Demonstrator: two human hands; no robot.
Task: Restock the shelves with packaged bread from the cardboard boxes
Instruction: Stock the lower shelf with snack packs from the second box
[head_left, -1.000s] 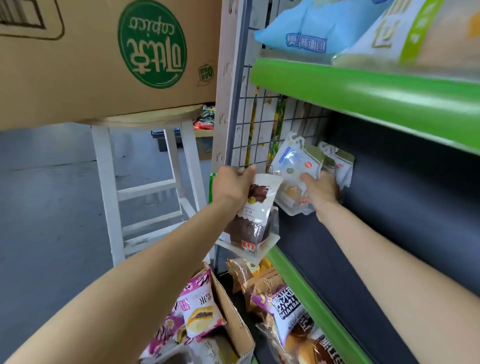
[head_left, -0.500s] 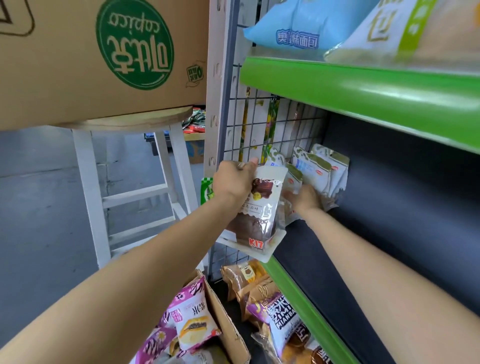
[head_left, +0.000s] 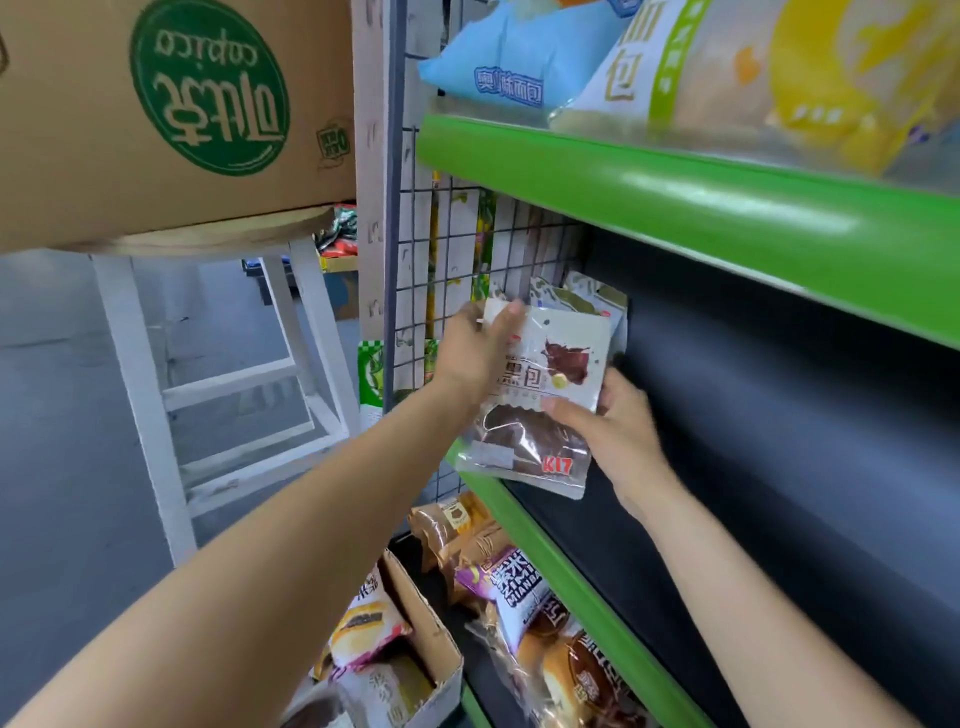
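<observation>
A dark brown bread packet (head_left: 535, 410) with a white top and a red "KIT" mark is held upright at the left end of the black middle shelf (head_left: 727, 467). My left hand (head_left: 475, 353) grips its top left corner. My right hand (head_left: 613, 436) holds its right side, thumb across the front. Behind it stand several white and green bread packets (head_left: 587, 301) against the wire grid. An open cardboard box (head_left: 431, 639) with pink and white bread packets sits low, beside the shelf unit.
A large cardboard box (head_left: 156, 114) with a green logo rests on a white stool (head_left: 156, 389) at the left. The green-edged upper shelf (head_left: 675, 202) carries blue and white packets. The lower shelf holds several bread packets (head_left: 524, 587). Grey floor lies at the left.
My right hand left the white and green packets at the back and came onto the right side of the brown packet. Both hands now hold it, turned to face me.
</observation>
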